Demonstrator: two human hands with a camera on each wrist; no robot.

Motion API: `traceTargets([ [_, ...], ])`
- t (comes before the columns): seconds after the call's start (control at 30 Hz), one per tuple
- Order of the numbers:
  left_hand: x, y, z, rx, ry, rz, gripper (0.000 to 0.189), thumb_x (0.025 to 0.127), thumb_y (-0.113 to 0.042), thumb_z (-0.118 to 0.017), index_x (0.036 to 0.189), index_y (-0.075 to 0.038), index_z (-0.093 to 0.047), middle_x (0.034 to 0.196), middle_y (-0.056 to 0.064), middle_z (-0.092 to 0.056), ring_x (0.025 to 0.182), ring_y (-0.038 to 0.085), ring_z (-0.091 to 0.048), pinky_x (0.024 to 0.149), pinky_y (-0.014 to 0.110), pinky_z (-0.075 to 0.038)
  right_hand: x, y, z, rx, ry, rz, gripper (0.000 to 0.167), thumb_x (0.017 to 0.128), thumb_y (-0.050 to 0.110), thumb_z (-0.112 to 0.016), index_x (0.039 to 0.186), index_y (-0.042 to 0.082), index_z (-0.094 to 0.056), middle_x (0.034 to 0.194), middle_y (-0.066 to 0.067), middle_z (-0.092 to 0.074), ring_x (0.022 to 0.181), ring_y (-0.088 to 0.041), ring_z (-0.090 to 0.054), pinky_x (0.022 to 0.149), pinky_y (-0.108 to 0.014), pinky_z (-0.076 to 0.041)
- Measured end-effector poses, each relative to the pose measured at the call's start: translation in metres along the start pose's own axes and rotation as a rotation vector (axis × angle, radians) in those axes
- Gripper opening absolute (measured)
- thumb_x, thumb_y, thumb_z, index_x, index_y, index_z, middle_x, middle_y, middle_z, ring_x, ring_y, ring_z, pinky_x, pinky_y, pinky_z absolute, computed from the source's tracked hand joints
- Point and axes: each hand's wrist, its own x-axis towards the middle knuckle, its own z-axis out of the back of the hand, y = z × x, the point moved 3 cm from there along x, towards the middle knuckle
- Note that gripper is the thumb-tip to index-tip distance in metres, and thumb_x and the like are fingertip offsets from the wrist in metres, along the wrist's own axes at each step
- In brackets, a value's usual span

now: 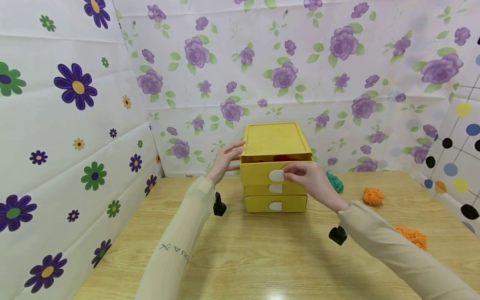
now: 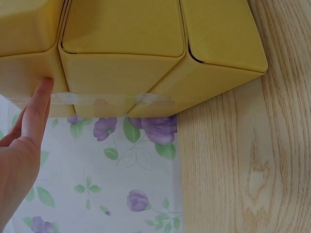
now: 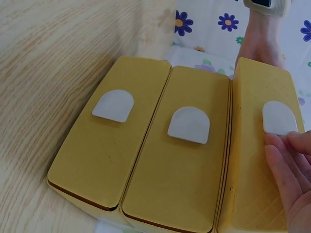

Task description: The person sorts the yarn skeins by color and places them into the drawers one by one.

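Observation:
A yellow three-drawer box [image 1: 275,139] stands on the wooden table against the flowered cloth. Its top drawer [image 1: 258,173] is pulled partly out, and something red [image 1: 282,158] shows through the gap above its front. With thumb and fingers, my right hand [image 1: 313,179] pinches the white handle [image 3: 279,118] of that drawer. My left hand [image 1: 226,160] lies against the box's left side near the top, fingers extended; in the left wrist view a fingertip touches the yellow side wall [image 2: 24,73]. The middle drawer [image 3: 180,174] and bottom drawer [image 3: 97,155] are closed, each with a white handle.
Right of the box lies a teal yarn bundle [image 1: 335,182], partly behind my right hand. Farther right are an orange yarn bundle [image 1: 373,196] and another orange bundle [image 1: 414,237] beside my right sleeve. Patterned cloth walls [image 1: 240,83] border the wooden table [image 1: 262,258].

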Motion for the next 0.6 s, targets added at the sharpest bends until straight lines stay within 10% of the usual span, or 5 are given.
traceTargets([
  [0.6,0.005,0.008,0.001,-0.011,-0.022,-0.025,0.035,0.092,-0.023,-0.055,0.127,-0.016,-0.055,0.125,0.005,-0.049,0.1,0.028,-0.052,0.075,0.04,-0.049,0.018,-0.012,-0.002,-0.056,-0.005,-0.071,0.014,0.085,0.011,-0.065,0.097,0.005,-0.069,0.086,-0.003,-0.066,0.078,-0.014,-0.062,0.066,-0.031,-0.05],
])
